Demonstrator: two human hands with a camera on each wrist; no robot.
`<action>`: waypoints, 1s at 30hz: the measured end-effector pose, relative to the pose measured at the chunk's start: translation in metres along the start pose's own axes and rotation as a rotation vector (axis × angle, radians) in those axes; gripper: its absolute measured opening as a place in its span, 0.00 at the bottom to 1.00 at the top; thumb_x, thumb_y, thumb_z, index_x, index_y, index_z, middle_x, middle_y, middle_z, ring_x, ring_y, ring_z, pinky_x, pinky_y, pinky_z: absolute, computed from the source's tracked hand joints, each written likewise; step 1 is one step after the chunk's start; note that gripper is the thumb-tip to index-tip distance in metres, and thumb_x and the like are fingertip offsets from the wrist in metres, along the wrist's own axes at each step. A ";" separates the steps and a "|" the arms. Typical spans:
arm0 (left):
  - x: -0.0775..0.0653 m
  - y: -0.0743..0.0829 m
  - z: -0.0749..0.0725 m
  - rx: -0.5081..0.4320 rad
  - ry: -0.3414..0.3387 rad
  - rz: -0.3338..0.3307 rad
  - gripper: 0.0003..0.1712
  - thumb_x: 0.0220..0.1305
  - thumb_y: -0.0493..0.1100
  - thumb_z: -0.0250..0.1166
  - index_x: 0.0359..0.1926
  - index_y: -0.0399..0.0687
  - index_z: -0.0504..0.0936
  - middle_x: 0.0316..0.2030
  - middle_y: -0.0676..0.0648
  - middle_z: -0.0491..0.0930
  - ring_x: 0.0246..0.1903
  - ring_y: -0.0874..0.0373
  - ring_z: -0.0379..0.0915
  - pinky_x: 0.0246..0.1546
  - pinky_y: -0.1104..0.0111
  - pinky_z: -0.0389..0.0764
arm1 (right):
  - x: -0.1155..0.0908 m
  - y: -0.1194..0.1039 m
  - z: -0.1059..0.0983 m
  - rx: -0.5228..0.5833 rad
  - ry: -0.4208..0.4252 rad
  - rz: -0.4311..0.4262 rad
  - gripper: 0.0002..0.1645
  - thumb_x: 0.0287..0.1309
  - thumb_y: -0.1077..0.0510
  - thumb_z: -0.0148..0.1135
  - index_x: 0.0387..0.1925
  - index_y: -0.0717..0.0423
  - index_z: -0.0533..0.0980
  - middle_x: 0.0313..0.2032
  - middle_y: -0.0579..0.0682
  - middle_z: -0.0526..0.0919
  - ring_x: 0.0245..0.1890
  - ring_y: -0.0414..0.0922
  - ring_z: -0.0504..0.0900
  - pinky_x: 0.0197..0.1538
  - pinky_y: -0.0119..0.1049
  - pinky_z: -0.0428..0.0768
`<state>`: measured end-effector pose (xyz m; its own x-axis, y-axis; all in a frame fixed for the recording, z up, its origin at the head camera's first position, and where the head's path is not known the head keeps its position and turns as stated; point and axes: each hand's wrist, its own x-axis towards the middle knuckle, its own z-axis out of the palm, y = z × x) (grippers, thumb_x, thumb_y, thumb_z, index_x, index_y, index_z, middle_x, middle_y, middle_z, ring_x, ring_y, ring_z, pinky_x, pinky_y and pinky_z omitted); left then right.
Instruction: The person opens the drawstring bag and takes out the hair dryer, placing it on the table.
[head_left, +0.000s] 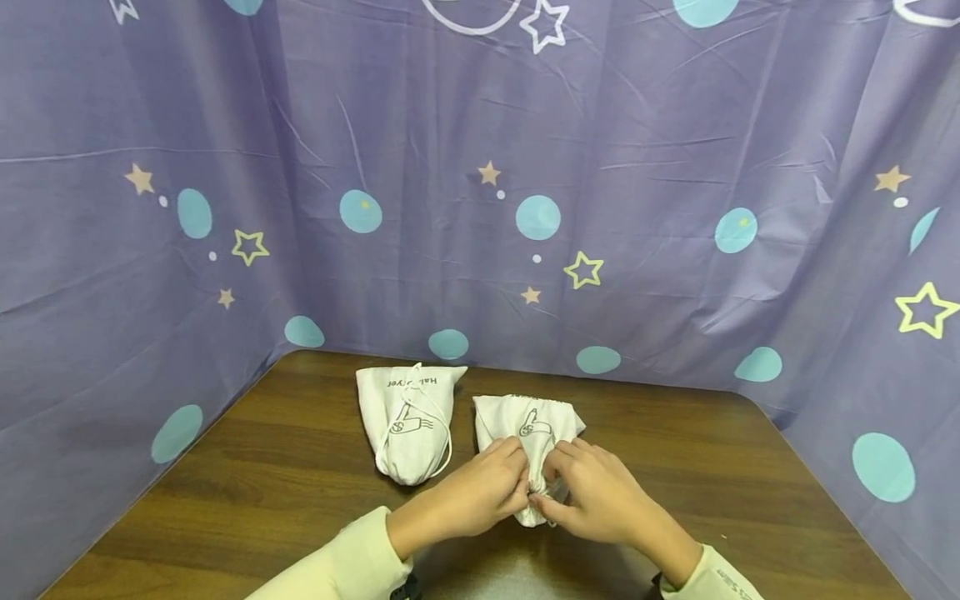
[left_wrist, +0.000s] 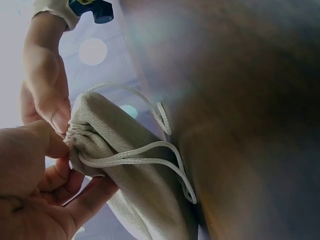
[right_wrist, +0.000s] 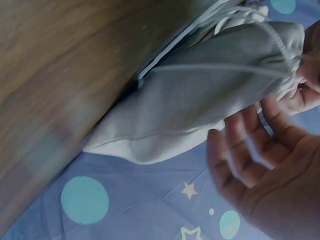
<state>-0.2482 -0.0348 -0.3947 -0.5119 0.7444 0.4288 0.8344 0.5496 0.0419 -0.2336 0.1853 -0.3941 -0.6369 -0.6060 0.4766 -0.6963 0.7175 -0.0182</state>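
Drawstring bags: two, both white, one hair dryer drawing each. Left bag (head_left: 412, 425) lies on the table (head_left: 277, 475) near its far edge, left of centre, drawing up, no hand on it. Gathered end looks turned to the near edge, probably so it can be reached from that side. Cord lies slack over it.

Left hand (head_left: 487, 492) pinches the neck of the right bag (head_left: 534, 457), thumb against fingertips on the gather. This bag is the one in hand: mid-table, a bit nearer the near edge than the other, between both hands. Left wrist view has the neck raised off the table, body sloping down; likely held up like that so fingers fit around it. Cord (left_wrist: 107, 161) hangs loose in loops.

Right hand (head_left: 607, 496) pinches the same gather from the other side, thumb on it, remaining fingers loosely bent under the bag; can't tell if they touch. One hand per side probably stops it twisting.

Count: two bags, two hands, one table. Contents hidden.
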 end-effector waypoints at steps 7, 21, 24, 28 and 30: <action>0.000 -0.005 -0.003 -0.065 0.053 0.004 0.07 0.66 0.38 0.59 0.32 0.49 0.68 0.33 0.55 0.64 0.34 0.62 0.60 0.37 0.73 0.68 | 0.005 -0.011 -0.002 0.201 -0.064 0.258 0.12 0.50 0.50 0.72 0.29 0.45 0.74 0.29 0.39 0.74 0.26 0.34 0.68 0.27 0.29 0.71; -0.001 -0.007 -0.010 -0.162 -0.013 -0.081 0.11 0.65 0.47 0.69 0.36 0.51 0.74 0.35 0.57 0.67 0.34 0.66 0.62 0.34 0.75 0.68 | 0.005 -0.012 0.006 0.225 -0.029 0.103 0.10 0.59 0.60 0.65 0.25 0.47 0.73 0.22 0.35 0.67 0.19 0.28 0.62 0.21 0.25 0.67; -0.002 -0.005 -0.009 -0.149 -0.003 -0.127 0.16 0.60 0.50 0.73 0.36 0.52 0.74 0.32 0.58 0.66 0.31 0.66 0.62 0.31 0.74 0.66 | 0.004 -0.012 0.006 0.206 -0.045 0.095 0.10 0.61 0.60 0.65 0.27 0.48 0.73 0.23 0.35 0.68 0.21 0.29 0.64 0.23 0.25 0.69; -0.002 -0.003 -0.006 -0.154 0.033 -0.146 0.15 0.55 0.43 0.73 0.34 0.52 0.72 0.29 0.58 0.66 0.28 0.66 0.62 0.29 0.75 0.66 | 0.004 -0.012 0.008 0.188 -0.035 0.077 0.10 0.60 0.60 0.65 0.26 0.47 0.72 0.23 0.35 0.67 0.22 0.30 0.63 0.24 0.26 0.68; -0.002 -0.003 -0.005 -0.170 0.043 -0.149 0.15 0.50 0.40 0.72 0.33 0.52 0.72 0.29 0.58 0.67 0.28 0.66 0.63 0.28 0.75 0.66 | 0.005 -0.012 0.009 0.179 -0.017 0.066 0.11 0.57 0.60 0.65 0.25 0.46 0.71 0.23 0.35 0.67 0.22 0.30 0.63 0.24 0.26 0.67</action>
<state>-0.2489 -0.0402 -0.3910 -0.6257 0.6411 0.4444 0.7746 0.5777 0.2573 -0.2314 0.1710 -0.3995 -0.6873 -0.5667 0.4545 -0.6999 0.6841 -0.2053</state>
